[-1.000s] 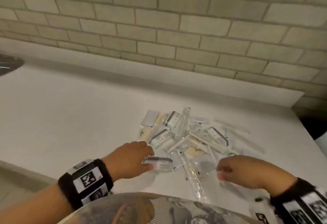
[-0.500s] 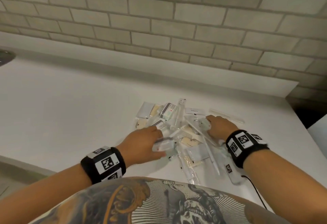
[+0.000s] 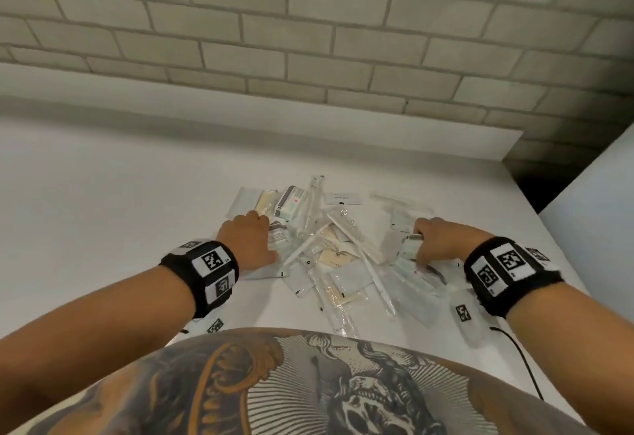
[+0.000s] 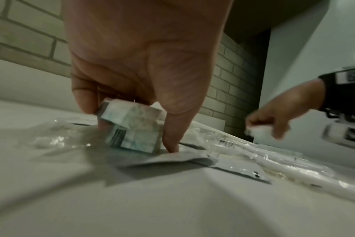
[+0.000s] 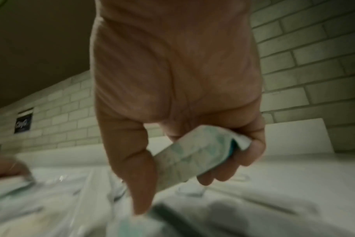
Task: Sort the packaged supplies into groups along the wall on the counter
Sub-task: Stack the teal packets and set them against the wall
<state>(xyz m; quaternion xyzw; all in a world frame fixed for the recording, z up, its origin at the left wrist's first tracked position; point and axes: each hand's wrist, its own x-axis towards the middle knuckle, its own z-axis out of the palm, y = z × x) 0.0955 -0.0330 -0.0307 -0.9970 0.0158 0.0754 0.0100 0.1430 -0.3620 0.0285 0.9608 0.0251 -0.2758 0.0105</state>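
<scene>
Fingers (image 4: 85,102) and thumb of the left hand (image 3: 250,239) pinch a small pale-green box (image 4: 132,128) printed with a barcode, its lower end resting on the flat packets at the left edge of the pile of packaged supplies (image 3: 329,249). The thumb tip presses down on a grey foil packet (image 4: 172,158) beside the box. In the head view the same box shows only as a striped corner (image 3: 278,232) beyond the knuckles.

The right hand (image 3: 439,242) curls round a second pale-green box (image 5: 195,157), held tilted just above the right side of the pile, with the thumb along 1 long side and the fingers (image 5: 251,154) wrapped under the far end. This box appears blurred in the right wrist view, and in the head view its end (image 3: 410,247) projects from the hand toward the pile.

The pile lies in the middle of a white counter (image 3: 120,215), well apart from the brick wall (image 3: 308,40) and the low white upstand at its foot. It holds clear sleeves with white sticks, beige combs, flat white sachets and a third green-and-white box (image 3: 291,203) at its far left side. Both wrists wear black bands bearing square black-and-white markers (image 3: 211,259).
</scene>
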